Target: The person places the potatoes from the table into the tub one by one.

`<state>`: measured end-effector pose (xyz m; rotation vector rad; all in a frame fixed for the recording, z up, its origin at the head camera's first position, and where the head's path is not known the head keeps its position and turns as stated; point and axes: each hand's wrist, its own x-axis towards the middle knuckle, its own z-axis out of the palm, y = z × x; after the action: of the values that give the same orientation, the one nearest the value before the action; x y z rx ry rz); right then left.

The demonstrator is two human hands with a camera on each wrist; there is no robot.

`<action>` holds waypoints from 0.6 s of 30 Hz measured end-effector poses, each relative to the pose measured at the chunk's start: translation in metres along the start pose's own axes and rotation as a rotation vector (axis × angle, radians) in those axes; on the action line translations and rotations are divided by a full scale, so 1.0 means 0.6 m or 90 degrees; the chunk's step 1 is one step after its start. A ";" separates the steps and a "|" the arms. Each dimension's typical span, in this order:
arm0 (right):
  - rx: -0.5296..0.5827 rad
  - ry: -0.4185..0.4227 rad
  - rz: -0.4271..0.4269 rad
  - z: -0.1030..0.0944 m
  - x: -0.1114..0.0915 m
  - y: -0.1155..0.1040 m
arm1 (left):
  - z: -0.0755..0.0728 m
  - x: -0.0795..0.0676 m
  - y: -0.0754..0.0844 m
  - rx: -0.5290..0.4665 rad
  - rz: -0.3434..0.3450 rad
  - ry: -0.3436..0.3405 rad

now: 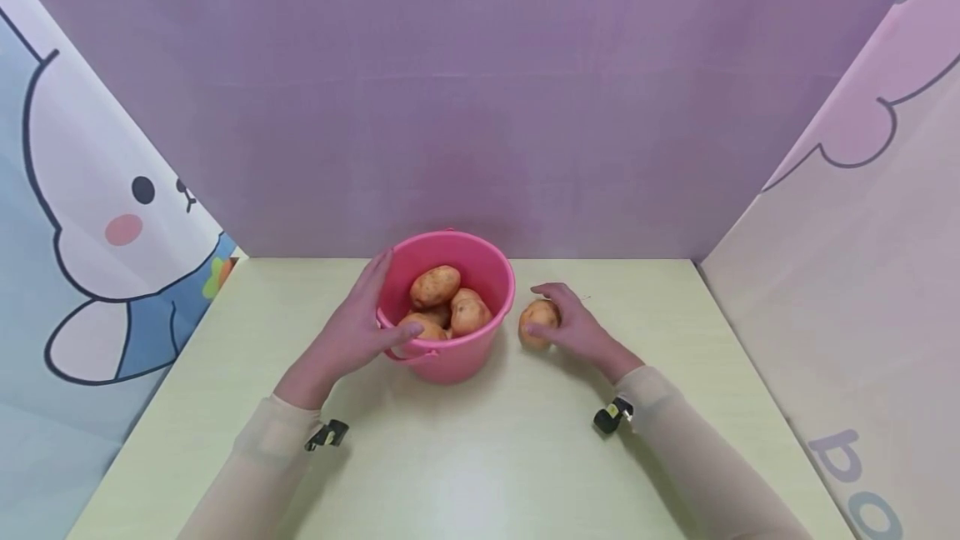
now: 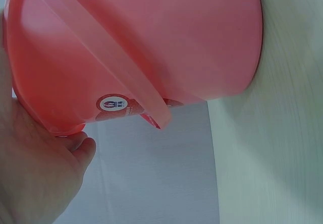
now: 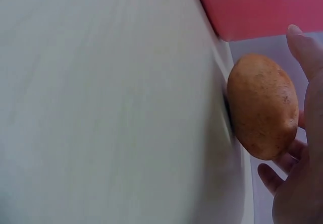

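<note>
A pink bucket (image 1: 459, 361) stands on the table, holding several potatoes (image 1: 470, 312). My left hand (image 1: 362, 325) grips its left rim, thumb extending over the front edge. In the left wrist view, that hand (image 2: 38, 166) is at the rim, and the bucket's handle (image 2: 108, 57) hangs along its side. Right of the bucket, a single potato (image 1: 537, 323) lies on the table. Around it is my right hand (image 1: 576, 330), its fingers spread. In the right wrist view, the thumb stands apart from this potato (image 3: 263, 107), and other fingertips are partly hidden behind it.
The pale table (image 1: 465, 465) ends at a purple backdrop (image 1: 465, 107). A cartoon-printed panel (image 1: 105, 273) borders its left side, and a pale printed panel (image 1: 840, 298) its right. Small black cameras (image 1: 327, 435) are worn at both wrists.
</note>
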<state>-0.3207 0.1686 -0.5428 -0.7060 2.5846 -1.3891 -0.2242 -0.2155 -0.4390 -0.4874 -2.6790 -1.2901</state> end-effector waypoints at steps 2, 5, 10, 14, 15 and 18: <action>-0.017 0.000 -0.006 0.003 0.000 0.001 | 0.000 0.000 0.000 0.001 0.000 -0.001; -0.038 0.003 -0.018 0.008 0.002 0.004 | 0.000 -0.001 0.001 -0.001 -0.002 0.001; -0.082 0.008 -0.027 0.014 0.003 0.011 | 0.000 0.000 0.003 -0.005 0.004 0.001; -0.105 0.010 -0.035 0.015 0.004 0.015 | 0.001 0.002 0.002 -0.006 0.010 0.003; -0.106 0.010 -0.036 0.016 0.004 0.014 | 0.001 0.002 0.002 -0.005 0.011 0.003; -0.106 0.009 -0.039 0.017 0.006 0.015 | 0.001 0.002 0.001 -0.005 0.016 0.002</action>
<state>-0.3233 0.1635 -0.5553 -0.8086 2.7354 -1.2085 -0.2251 -0.2146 -0.4386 -0.5183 -2.6569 -1.2947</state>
